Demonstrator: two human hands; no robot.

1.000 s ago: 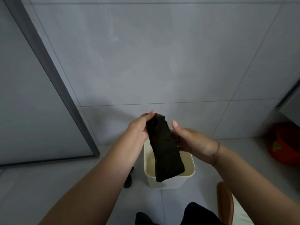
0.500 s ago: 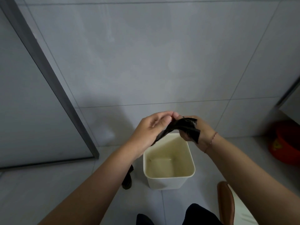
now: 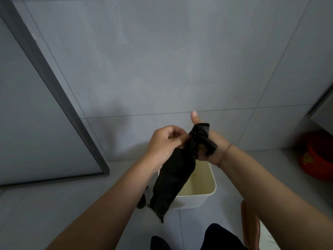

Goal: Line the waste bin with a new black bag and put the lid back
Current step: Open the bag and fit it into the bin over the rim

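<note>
Thin crinkled black plastic bag (image 3: pixel 176 170); smooth matt cream plastic bin (image 3: pixel 203 197)

So the black bag (image 3: pixel 177 170) isn't bunched up between the hands anymore, it now hangs long again, covering the left part of the bin (image 3: pixel 207 195). The right hand (image 3: pixel 210 147) has its thumb sticking up now, and the left hand (image 3: pixel 165 141) pinches the bag's edge.

Wall (image 3: pixel 162 60) of large grey tiles, thin dark grout lines. Floor (image 3: pixel 54 204) grey tile. Dark grey frame (image 3: pixel 54 91) at left. Red basin (image 3: pixel 317 156) at right, blurred.
</note>
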